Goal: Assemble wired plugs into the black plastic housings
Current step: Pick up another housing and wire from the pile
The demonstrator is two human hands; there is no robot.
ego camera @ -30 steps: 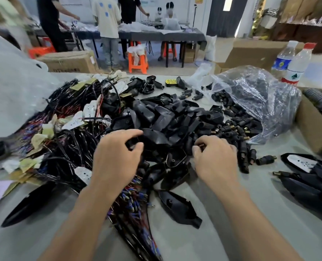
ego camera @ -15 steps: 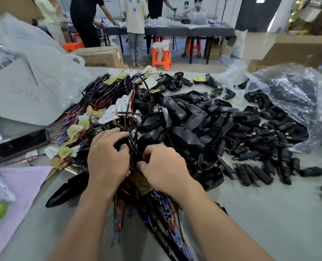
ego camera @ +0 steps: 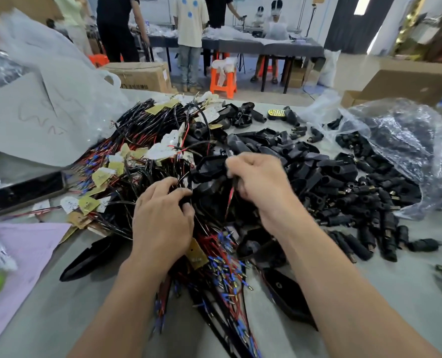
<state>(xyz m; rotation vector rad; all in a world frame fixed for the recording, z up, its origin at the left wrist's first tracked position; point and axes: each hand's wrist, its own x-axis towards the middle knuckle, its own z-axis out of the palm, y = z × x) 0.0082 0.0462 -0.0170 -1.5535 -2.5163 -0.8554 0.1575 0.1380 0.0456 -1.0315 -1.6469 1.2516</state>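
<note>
Grey worktable [ego camera: 395, 301] carries it all: the left hand [ego camera: 163, 223] grips strands in the tangle of wired plugs [ego camera: 142, 161], while the right hand [ego camera: 261, 187], just beside it, pinches a red wire [ego camera: 230, 196]. Black plastic housings [ego camera: 305, 161] are heaped just behind the 2 hands, loose barrel plugs [ego camera: 369, 213] farther right by a clear plastic bag [ego camera: 400, 140]

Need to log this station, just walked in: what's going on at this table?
A person is sorting through parts with bare hands. The left hand grips into the tangle of red and black wires, and the right hand pinches a few wires raised above it, beside a black housing. Loose black plugs lie heaped to the right on the table. Nothing looks joined yet.
</note>
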